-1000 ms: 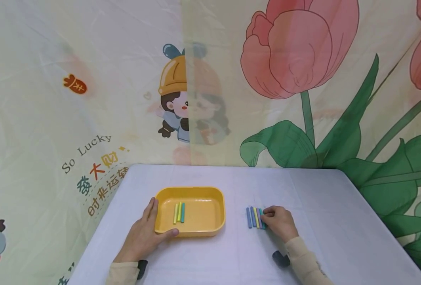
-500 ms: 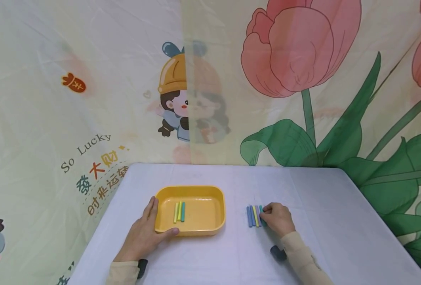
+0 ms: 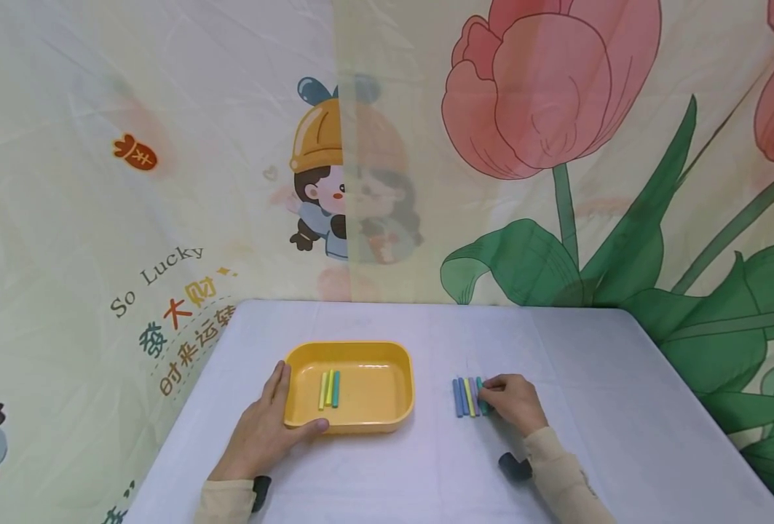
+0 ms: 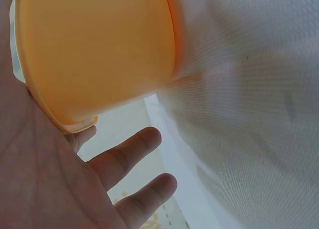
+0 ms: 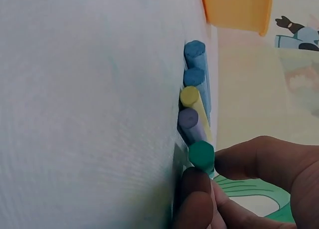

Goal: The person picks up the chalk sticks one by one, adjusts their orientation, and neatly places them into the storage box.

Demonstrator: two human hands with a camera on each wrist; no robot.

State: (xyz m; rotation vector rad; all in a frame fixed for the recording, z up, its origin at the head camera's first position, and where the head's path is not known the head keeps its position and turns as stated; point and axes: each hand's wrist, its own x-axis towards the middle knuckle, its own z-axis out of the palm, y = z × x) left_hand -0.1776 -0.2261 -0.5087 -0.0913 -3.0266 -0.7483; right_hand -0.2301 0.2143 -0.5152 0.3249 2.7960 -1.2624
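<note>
Green stick [image 5: 201, 156], lower right of frame, is pinched by right fingers [image 5: 259, 158]; its purple neighbour [image 5: 190, 120] is best left unnudged, the tray [image 3: 376, 393] steadied by straight left fingers [image 4: 127, 156].

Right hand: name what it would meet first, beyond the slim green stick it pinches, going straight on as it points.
Past the slim green stick, the right hand would probably meet the slim purple stick first; whether the sticks touch is unclear.

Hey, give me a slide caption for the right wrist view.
A right hand pinches a green stick beside a purple stick, a yellow stick and two blue sticks in a row.
</note>
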